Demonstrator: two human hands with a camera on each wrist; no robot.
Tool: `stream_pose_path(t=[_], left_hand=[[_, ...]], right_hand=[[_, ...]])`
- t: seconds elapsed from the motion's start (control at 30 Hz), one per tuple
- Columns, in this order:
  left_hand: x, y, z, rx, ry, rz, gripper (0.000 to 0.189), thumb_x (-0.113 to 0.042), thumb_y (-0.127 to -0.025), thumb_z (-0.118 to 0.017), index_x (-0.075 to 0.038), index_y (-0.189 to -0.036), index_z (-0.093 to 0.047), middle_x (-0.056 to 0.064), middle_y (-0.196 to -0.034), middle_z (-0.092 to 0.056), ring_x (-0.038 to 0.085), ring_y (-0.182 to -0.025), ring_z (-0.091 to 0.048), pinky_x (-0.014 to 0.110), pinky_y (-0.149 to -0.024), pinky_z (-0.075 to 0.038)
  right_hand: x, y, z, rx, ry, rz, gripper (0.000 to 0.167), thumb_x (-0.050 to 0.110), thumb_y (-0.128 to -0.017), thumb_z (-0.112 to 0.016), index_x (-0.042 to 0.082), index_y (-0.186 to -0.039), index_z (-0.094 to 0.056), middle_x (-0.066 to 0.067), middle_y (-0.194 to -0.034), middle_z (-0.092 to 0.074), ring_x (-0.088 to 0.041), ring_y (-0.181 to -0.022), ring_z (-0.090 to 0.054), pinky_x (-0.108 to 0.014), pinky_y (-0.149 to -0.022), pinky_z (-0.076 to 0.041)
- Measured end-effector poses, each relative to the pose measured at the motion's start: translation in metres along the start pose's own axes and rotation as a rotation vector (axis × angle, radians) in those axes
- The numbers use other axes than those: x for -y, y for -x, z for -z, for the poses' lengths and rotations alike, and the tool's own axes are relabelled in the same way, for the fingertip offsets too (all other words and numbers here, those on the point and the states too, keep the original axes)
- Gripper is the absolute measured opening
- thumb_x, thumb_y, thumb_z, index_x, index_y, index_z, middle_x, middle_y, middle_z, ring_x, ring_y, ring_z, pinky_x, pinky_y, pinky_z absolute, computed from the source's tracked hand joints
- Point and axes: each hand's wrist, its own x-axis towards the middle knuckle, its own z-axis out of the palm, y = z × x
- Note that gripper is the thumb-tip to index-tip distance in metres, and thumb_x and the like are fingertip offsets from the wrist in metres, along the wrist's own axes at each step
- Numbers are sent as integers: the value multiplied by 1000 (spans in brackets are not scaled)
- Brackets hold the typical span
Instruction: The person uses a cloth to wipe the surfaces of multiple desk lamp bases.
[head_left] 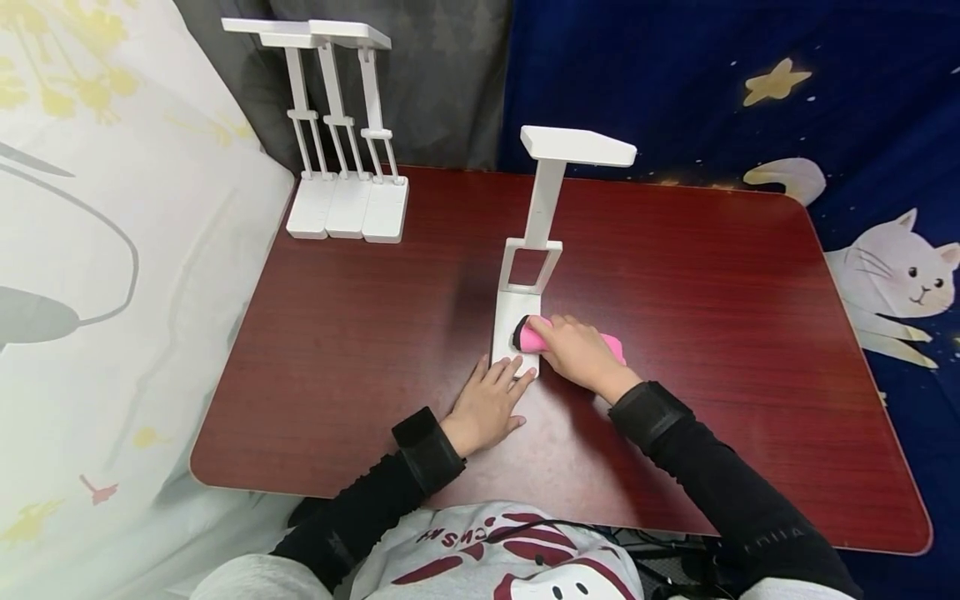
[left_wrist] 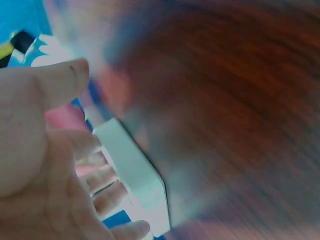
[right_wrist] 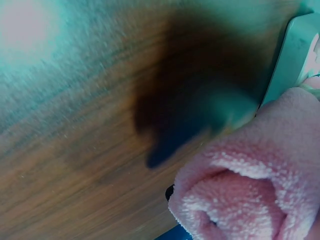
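A white folding desk lamp (head_left: 546, 200) stands unfolded on the table, its flat base (head_left: 516, 307) pointing at the person. The right hand (head_left: 581, 354) grips a rolled pink fluffy towel (head_left: 612, 345) from above, its dark end over the lamp base. In the right wrist view the coiled end of the towel (right_wrist: 235, 175) fills the lower right. Spread and fairly straight, the fingers of the left hand (head_left: 483, 408) rest at the near end of the base. In the left wrist view those fingers lie along the edge of the base (left_wrist: 131, 160).
Three more white desk lamps (head_left: 348, 208) stand side by side at the back left of the red-brown table (head_left: 697, 275). A white patterned cloth (head_left: 112, 250) borders the left side. Grey and dark blue curtains (head_left: 660, 67) hang behind.
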Motion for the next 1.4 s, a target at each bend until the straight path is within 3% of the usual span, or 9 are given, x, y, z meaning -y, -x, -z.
stream_pose_path(t=[0.2,0.3,0.4,0.53,0.63,0.83,1.17,1.4], left_hand=[[31,-3,17,27,395,-107,67,-29,-100,-75,1,-154,-52,20,-165,-46,35,-153,-44,53,-131,-30],[51,-10,22,-27,486,-91,62,-22,-96,-80,7,-146,-58,23,-158,-53,38,-151,-47,57,-131,-27],[65,-18,24,-60,469,-45,75,-27,-92,-85,6,-152,-52,21,-163,-49,35,-156,-41,62,-132,-20],[72,-29,19,7,393,-42,93,-36,-94,-83,1,-164,-36,15,-175,-30,28,-165,-26,63,-133,-10],[71,-32,18,21,330,-39,91,-39,-95,-80,-1,-165,-36,12,-176,-30,25,-165,-27,62,-134,-7],[70,-32,18,-17,251,-25,88,-42,-94,-78,-2,-163,-40,10,-174,-35,22,-163,-31,62,-134,-9],[73,-32,16,-77,276,-42,89,-42,-89,-84,-1,-159,-47,11,-170,-42,24,-160,-38,64,-133,-12],[75,-33,14,-89,301,-46,90,-42,-88,-86,-2,-159,-48,12,-169,-44,25,-159,-40,65,-132,-14]], right_hand=[[3,6,1,-8,-8,13,43,6,-91,-78,9,-129,-58,-23,-99,-70,-44,-95,-71,-58,-68,-61],[3,8,3,-20,-14,22,41,5,-90,-78,9,-125,-58,-22,-96,-68,-44,-92,-70,-58,-67,-60],[4,8,3,-19,-16,20,41,5,-90,-78,8,-125,-58,-22,-95,-68,-45,-92,-70,-58,-68,-60],[3,10,1,-3,-18,10,42,4,-91,-77,7,-127,-57,-23,-97,-69,-45,-94,-70,-58,-71,-60],[3,11,0,-6,-17,17,42,4,-91,-77,7,-127,-57,-23,-96,-68,-44,-93,-70,-58,-71,-60],[5,15,1,-12,-32,23,39,5,-91,-77,8,-125,-58,-22,-95,-67,-44,-91,-69,-58,-69,-60],[15,38,-1,-25,-26,93,41,5,-88,-80,8,-122,-57,-18,-86,-66,-40,-82,-70,-54,-66,-59],[19,45,5,14,-39,140,41,5,-87,-82,10,-120,-58,-12,-85,-66,-35,-82,-71,-52,-69,-59]])
